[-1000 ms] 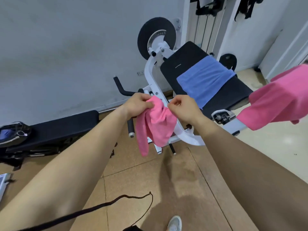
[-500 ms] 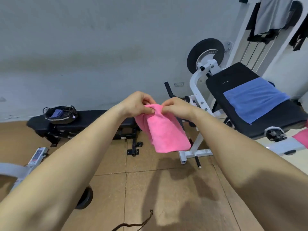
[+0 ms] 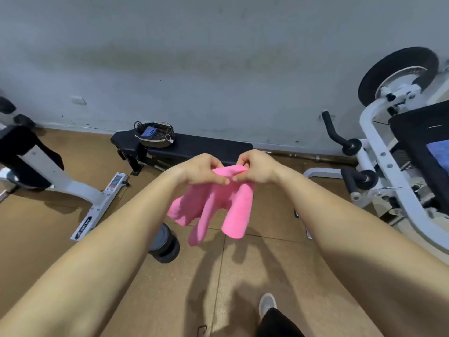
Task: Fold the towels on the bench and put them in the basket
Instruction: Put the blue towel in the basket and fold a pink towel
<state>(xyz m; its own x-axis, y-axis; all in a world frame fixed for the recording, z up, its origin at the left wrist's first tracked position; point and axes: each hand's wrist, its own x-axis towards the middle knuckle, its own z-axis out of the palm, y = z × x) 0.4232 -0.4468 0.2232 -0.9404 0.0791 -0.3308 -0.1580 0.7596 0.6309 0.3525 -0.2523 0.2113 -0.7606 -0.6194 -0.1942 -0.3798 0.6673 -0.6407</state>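
Note:
A pink towel (image 3: 220, 206) hangs in loose folds in front of me. My left hand (image 3: 202, 169) and my right hand (image 3: 256, 167) pinch its top edge close together, thumbs almost touching. Beyond my hands a dark woven basket (image 3: 155, 139) sits on the left end of a flat black bench (image 3: 209, 148) by the wall, with a blue towel (image 3: 148, 132) inside it. At the far right edge a second blue towel (image 3: 439, 152) lies on the black pad of a white incline bench (image 3: 379, 152).
A dumbbell (image 3: 165, 244) lies on the brown floor just below my left forearm. White machine legs (image 3: 97, 203) stretch across the floor at left. A weight plate (image 3: 398, 76) is mounted at upper right. My shoe (image 3: 267, 304) shows at the bottom.
My view has swung left, bringing the flat bench and basket to centre and pushing the incline bench to the right edge. The pink towel now hangs in several loose lobes instead of one flat panel.

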